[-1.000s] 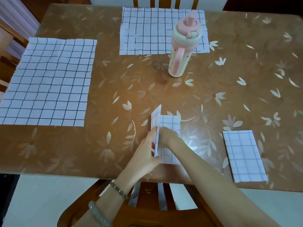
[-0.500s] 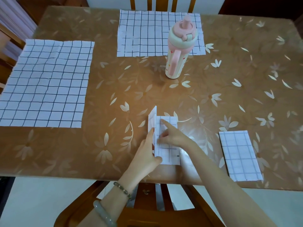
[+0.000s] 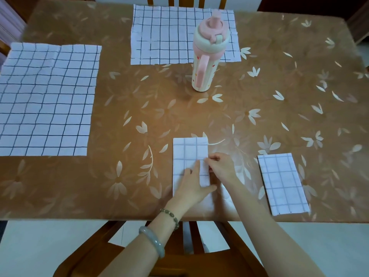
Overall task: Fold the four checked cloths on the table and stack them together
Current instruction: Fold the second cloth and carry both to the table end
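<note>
Two flat-spread hands (image 3: 191, 182) (image 3: 221, 166) press a folded cloth (image 3: 188, 154); pink bottle (image 3: 207, 56) overlaps the far cloth (image 3: 163, 37).

Both hands are down on the small folded cloth (image 3: 189, 154) near the table (image 3: 279, 80) edge: the left hand (image 3: 192, 185) lies flat across it, while the right hand (image 3: 220, 165) seems to pinch its right edge. Another folded cloth (image 3: 282, 183) lies apart to the right.

A brown floral-patterned surface (image 3: 259, 80) gleams under soft light; wooden chairs stand at its near (image 3: 199, 264) and far (image 3: 187, 1) edges, over a pale floor (image 3: 40, 246)
</note>
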{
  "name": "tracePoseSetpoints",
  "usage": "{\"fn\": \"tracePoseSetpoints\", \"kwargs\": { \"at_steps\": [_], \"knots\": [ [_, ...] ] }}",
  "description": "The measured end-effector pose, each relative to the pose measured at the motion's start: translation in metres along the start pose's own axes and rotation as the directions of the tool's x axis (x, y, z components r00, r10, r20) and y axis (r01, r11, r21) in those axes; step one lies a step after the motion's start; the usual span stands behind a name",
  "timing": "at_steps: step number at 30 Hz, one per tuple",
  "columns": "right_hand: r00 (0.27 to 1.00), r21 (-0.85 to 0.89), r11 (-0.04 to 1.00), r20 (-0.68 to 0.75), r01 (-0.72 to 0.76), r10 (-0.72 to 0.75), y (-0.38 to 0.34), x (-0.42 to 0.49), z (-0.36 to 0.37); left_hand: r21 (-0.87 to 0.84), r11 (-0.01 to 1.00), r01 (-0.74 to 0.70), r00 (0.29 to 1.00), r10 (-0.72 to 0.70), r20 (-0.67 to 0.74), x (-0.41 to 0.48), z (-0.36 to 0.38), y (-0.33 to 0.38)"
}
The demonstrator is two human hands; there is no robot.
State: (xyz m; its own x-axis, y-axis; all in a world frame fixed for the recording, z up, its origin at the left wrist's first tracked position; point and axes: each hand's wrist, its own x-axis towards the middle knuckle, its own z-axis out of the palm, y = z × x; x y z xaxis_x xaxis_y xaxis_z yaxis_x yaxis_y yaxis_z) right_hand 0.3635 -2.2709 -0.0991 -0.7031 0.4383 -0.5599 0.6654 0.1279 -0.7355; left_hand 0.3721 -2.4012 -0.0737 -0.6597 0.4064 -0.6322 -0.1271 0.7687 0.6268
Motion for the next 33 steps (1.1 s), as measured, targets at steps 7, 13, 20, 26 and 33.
{"fn": "tracePoseSetpoints", "kwargs": {
  "at_steps": [7,13,20,26,33],
  "knots": [
    [0.998,-0.099,0.995,-0.044,0.028,-0.032,-0.002,-0.001,0.002,0.634,0.759,-0.148,0.859,0.416,-0.298,0.03,-0.052,-0.047],
    [0.991,-0.213,0.969,-0.03,0.125,-0.134,-0.002,-0.001,0.004,0.828,0.507,-0.24,0.896,0.444,-0.012,0.054,-0.057,-0.066],
    [0.675,-0.594,0.569,-0.059,0.569,-0.736,0.007,0.009,0.019,0.832,0.509,-0.22,0.909,0.417,-0.015,0.058,-0.055,-0.07],
    [0.723,-0.757,0.292,0.322,0.584,-0.611,0.015,0.031,0.043,0.825,0.516,-0.23,0.89,0.454,-0.036,0.062,-0.052,-0.074],
    [0.801,-0.835,0.279,0.279,0.475,-0.529,0.03,0.036,0.009,0.851,0.471,-0.23,0.869,0.494,-0.039,0.063,-0.073,-0.088]
  ]
}}
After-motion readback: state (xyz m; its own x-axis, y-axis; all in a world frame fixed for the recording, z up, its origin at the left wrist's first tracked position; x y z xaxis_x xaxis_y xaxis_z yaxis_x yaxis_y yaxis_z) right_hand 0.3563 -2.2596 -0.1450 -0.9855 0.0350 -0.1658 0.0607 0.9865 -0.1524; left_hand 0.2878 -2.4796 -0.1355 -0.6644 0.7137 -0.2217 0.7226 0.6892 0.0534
